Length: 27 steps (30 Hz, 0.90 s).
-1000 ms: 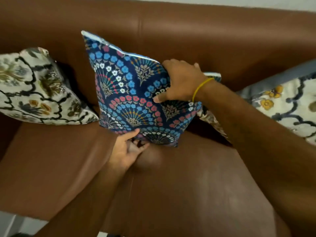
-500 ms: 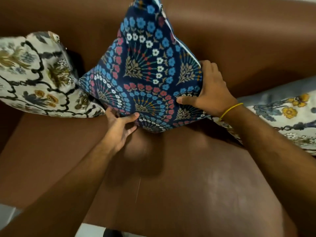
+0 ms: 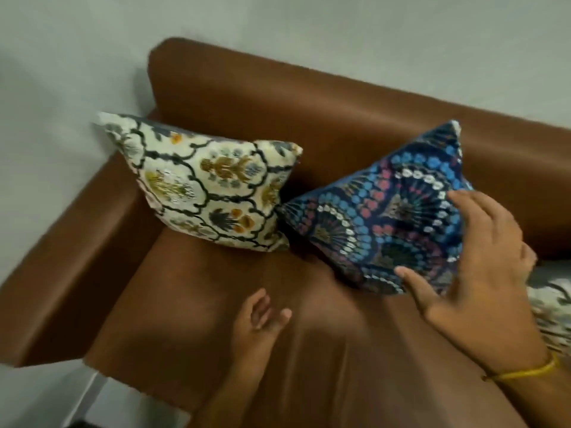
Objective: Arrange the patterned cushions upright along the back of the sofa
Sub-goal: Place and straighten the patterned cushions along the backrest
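Since half a second ago my view has swung left and pulled back, so the sofa's left armrest point(image 3: 71, 251) and the grey wall point(image 3: 340, 29) now show. The blue fan-patterned cushion point(image 3: 386, 217), which I had gripped in both hands, now stands on a corner on the seat point(image 3: 191, 298), leaning back toward the backrest point(image 3: 309, 97). My left hand point(image 3: 259, 322) has come off it and hovers over the seat, its fingers point(image 3: 262, 304) loosely apart and holding nothing. My right hand point(image 3: 472, 267) lies flat on the cushion's right side, its fingers point(image 3: 469, 205) spread and the thumb near the lower edge; it looks like a steadying press, not a clamp.

The cream floral cushion point(image 3: 210, 186) stands at the left end, propped in the corner by the armrest, its lower right corner just touching the blue one. A third cushion point(image 3: 553, 298) shows at the right edge, mostly hidden by my arm.

To finish this step well, I judge the blue cushion should be turned so a flat edge sits on the seat instead of a corner, then pushed back until it rests against the backrest. I would let go slowly, since on its point it may roll or slump.

I can read no brand, label or writing anywhere; the frame is somewhat blurred.
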Available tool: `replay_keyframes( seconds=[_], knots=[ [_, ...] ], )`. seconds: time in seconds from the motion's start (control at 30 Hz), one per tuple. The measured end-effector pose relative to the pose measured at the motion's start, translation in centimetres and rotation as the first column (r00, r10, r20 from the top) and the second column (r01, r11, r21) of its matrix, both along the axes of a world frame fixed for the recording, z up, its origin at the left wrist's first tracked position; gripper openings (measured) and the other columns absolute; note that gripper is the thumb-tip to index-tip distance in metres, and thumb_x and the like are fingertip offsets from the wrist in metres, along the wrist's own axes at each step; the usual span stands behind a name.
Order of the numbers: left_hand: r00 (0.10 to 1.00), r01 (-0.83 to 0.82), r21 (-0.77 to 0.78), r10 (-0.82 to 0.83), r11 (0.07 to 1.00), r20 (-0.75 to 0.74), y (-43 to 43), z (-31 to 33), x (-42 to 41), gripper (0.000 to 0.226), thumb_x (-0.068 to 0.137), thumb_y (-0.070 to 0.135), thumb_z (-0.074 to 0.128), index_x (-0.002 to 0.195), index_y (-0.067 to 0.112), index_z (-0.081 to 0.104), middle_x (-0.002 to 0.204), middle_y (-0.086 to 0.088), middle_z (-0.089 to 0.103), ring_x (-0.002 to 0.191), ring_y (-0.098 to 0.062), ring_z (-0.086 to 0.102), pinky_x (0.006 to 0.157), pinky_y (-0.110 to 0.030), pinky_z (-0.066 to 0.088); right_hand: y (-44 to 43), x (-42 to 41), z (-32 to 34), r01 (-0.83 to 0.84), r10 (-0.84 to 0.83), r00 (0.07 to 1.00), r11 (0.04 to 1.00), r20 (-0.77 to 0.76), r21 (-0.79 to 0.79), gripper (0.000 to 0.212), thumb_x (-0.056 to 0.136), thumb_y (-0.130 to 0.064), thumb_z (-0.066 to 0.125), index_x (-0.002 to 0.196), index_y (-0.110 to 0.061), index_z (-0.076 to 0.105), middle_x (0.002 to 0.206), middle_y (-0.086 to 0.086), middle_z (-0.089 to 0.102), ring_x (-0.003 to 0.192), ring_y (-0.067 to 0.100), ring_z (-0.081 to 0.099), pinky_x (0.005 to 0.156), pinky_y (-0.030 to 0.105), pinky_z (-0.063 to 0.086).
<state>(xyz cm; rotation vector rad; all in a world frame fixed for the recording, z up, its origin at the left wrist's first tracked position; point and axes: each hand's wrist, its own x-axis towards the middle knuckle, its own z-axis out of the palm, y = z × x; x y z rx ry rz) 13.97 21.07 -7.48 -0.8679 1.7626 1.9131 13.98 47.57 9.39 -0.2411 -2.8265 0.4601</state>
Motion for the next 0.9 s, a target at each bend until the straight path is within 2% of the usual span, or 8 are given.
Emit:
replay_keyframes(
  seconds=[0.1,0.23,0.37,0.47,0.53,0.63,0.77,0.9],
  knots=[
    [0.992,-0.099,0.02,0.097,0.995,0.086,-3.0,-0.6,-2.1,0.067,0.09,0.007,0.082,0.149,0.022,0.053,0.154,-0.016,0.063,0.13,-0.026,0.064,0.112,-0.046,0.051,-5.0,-3.5,0.2,-0.145,0.145,0.989,0.989,-0.003,0.024,0.104,0.08,-0.052,0.083,0.167,-0.014,0.039,0.169,0.014,0.043,0.161,0.035,0.038,0.12,0.062,0.033],
    [0.969,-0.232,0.257,0.2,0.938,0.144,-7.7,-3.9,-8.9,0.104,0.087,0.048,0.08,0.17,0.034,0.02,0.165,-0.009,0.05,0.151,-0.031,0.049,0.124,-0.057,0.04,-12.2,-14.2,-1.6,-0.296,0.293,0.953,0.955,0.081,0.02,0.122,0.078,-0.066,0.087,0.173,-0.018,0.028,0.176,0.007,0.036,0.168,0.028,0.031,0.127,0.073,0.029],
    [0.943,-0.332,0.406,0.292,0.851,0.159,-8.9,-7.0,-16.4,0.098,0.084,0.084,0.063,0.161,0.027,0.045,0.165,-0.006,0.049,0.146,-0.031,0.047,0.12,-0.056,0.037,-17.6,-25.1,-4.1,-0.455,0.402,0.867,0.879,0.294,0.139,0.134,0.078,-0.089,0.072,0.177,-0.019,0.015,0.177,0.01,0.039,0.163,0.034,0.042,0.126,0.079,0.025],
    [0.933,-0.351,0.566,0.332,0.746,0.141,-9.1,-7.2,-19.7,0.101,0.078,0.093,0.056,0.154,0.026,0.056,0.156,-0.01,0.059,0.143,-0.036,0.053,0.124,-0.059,0.039,-20.1,-29.1,-5.5,-0.533,0.396,0.771,0.83,0.498,0.165,0.129,0.075,-0.092,0.072,0.171,-0.019,0.027,0.159,0.014,0.06,0.145,0.044,0.059,0.125,0.074,0.031],
    [0.937,-0.327,0.587,0.337,0.74,0.097,-8.9,-6.1,-20.1,0.104,0.075,0.092,0.061,0.156,0.026,0.058,0.158,-0.009,0.063,0.147,-0.038,0.055,0.124,-0.063,0.041,-19.7,-29.9,-4.9,-0.533,0.426,0.774,0.838,0.468,0.118,0.115,0.077,-0.087,0.076,0.161,-0.017,0.039,0.148,0.015,0.068,0.136,0.045,0.065,0.12,0.067,0.044],
    [0.952,-0.248,0.519,0.305,0.818,-0.025,-8.6,-4.0,-19.8,0.1,0.076,0.084,0.07,0.158,0.03,0.055,0.157,-0.004,0.066,0.147,-0.033,0.059,0.118,-0.063,0.049,-16.6,-29.1,-2.9,-0.491,0.452,0.804,0.871,0.387,0.002,0.103,0.077,-0.079,0.081,0.152,-0.018,0.046,0.14,0.014,0.073,0.128,0.045,0.069,0.109,0.059,0.055],
    [0.919,-0.225,0.423,0.335,0.878,-0.207,-9.3,-1.4,-21.4,0.12,0.063,0.075,0.089,0.163,0.044,0.03,0.164,0.004,0.056,0.15,-0.028,0.055,0.119,-0.063,0.047,-13.2,-26.3,-2.1,-0.43,0.463,0.865,0.883,0.194,-0.187,0.093,0.074,-0.069,0.085,0.142,-0.018,0.049,0.138,0.003,0.072,0.129,0.039,0.07,0.105,0.055,0.057],
    [0.873,-0.259,0.276,0.347,0.926,-0.344,-11.5,0.2,-25.3,0.126,0.057,0.072,0.09,0.159,0.045,0.02,0.162,0.007,0.049,0.151,-0.023,0.049,0.124,-0.061,0.042,-13.8,-26.4,-5.1,-0.386,0.418,0.908,0.867,0.04,-0.315,0.088,0.079,-0.063,0.09,0.14,-0.017,0.046,0.139,-0.009,0.066,0.133,0.028,0.069,0.106,0.05,0.058]
  ],
)
